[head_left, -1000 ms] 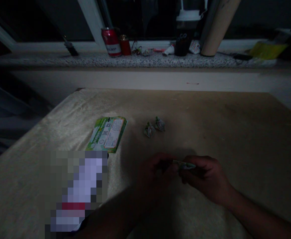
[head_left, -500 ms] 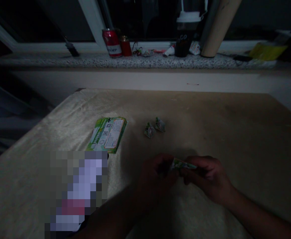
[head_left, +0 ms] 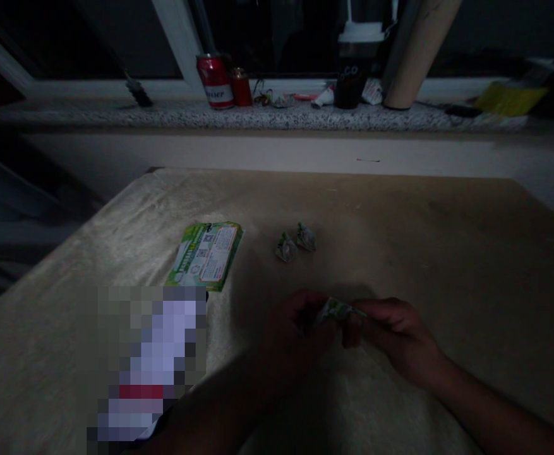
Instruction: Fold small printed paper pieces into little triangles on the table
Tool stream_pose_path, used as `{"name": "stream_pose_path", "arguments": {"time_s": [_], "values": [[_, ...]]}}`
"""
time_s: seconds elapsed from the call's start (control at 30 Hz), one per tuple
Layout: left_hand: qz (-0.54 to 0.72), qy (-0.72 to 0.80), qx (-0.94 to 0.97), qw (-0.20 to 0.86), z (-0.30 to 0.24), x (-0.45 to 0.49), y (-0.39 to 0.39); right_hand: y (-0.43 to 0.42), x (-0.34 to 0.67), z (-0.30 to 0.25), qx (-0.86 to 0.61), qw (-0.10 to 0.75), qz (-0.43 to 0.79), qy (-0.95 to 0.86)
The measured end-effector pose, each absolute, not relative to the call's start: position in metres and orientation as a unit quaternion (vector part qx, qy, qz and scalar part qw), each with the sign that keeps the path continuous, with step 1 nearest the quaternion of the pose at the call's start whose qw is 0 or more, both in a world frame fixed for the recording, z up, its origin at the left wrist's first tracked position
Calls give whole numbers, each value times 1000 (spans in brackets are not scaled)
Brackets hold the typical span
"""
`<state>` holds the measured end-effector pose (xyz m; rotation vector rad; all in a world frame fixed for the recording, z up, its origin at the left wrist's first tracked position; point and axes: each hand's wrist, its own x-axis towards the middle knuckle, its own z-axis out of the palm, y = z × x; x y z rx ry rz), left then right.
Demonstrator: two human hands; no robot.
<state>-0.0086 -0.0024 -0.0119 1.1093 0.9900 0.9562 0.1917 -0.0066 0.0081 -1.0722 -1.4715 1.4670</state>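
Between my two hands is a small green-and-white printed paper piece (head_left: pixel 337 308), partly covered by fingers. My left hand (head_left: pixel 300 332) closes around its left end. The fingertips of my right hand (head_left: pixel 395 332) pinch its right corner. Farther back on the table lie two small folded paper pieces, a left one (head_left: pixel 285 248) and a right one (head_left: pixel 306 237), with the same green-and-white print. To the left rests a flat green printed packet (head_left: pixel 205 256) with white text panels. Dim light hides the details of the piece I hold.
A cloth-covered table (head_left: pixel 428 253) runs back to the wall below a window. On the speckled sill (head_left: pixel 177 117) stand a red can (head_left: pixel 215 82), a dark lidded cup (head_left: pixel 350 76) and a cardboard tube (head_left: pixel 414 63). A pixelated bright object (head_left: pixel 163 354) is at the front left.
My right fingers have shifted slightly along the paper piece, and its visible shape has tilted. The two folded pieces and the packet have stayed in place.
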Motion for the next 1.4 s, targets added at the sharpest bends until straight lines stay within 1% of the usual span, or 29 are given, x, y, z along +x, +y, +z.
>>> {"name": "stream_pose_path", "arguments": {"time_s": [0.2,0.6,0.8,0.97,1.1,1.2,1.4], "values": [[432,425,473,639,-7,-6,-1,-6,193,8,-398,386,618,-557],[354,493,544,580,3,-1,-1,-8,189,6,-481,355,498,-628],[363,486,509,610,-1,-2,-3,-8,188,9,-494,343,496,-627],[365,497,483,621,1,-2,0,-9,188,7,-493,359,521,-597],[384,496,494,602,0,-2,1,-9,190,4,-498,381,535,-567],[386,503,499,591,0,-2,0,-9,190,4,-501,394,528,-562],[380,510,469,612,7,-3,0,-9,190,6,-504,404,497,-580]]}}
